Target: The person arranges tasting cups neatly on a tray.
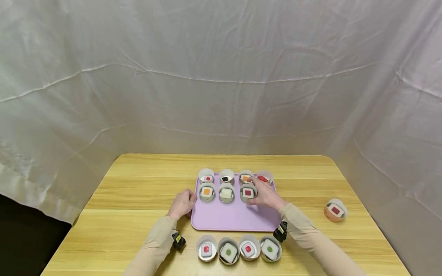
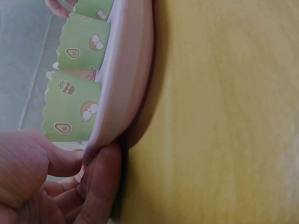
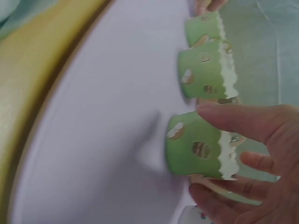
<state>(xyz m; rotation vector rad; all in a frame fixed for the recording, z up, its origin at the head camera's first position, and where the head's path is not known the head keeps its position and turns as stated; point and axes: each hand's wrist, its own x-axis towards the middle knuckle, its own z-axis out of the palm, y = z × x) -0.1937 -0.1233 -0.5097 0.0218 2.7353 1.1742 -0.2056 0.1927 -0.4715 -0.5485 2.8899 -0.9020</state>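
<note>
My left hand (image 1: 182,203) pinches the left rim of the lilac tray (image 1: 224,220), thumb on top and fingers below in the left wrist view. On the tray stand two rows of paper baking cups with small sushi-like squares inside. My right hand (image 1: 266,193) holds the rightmost green paper cup (image 3: 194,149) of the near row between thumb and fingers. A white square with a dark red centre (image 1: 247,192) lies in that cup. Left of it in the same row are a cup with a plain white piece (image 1: 226,193) and one with an orange-centred piece (image 1: 206,192).
A row of filled cups (image 1: 229,251) stands before the tray, with red- and green-centred pieces. An orange cup (image 1: 333,214) with a dark red-centred piece stands far right. The tray's back row includes a cup with a red piece (image 1: 264,178). Pale curtains (image 1: 221,107) surround the wooden table (image 1: 138,184).
</note>
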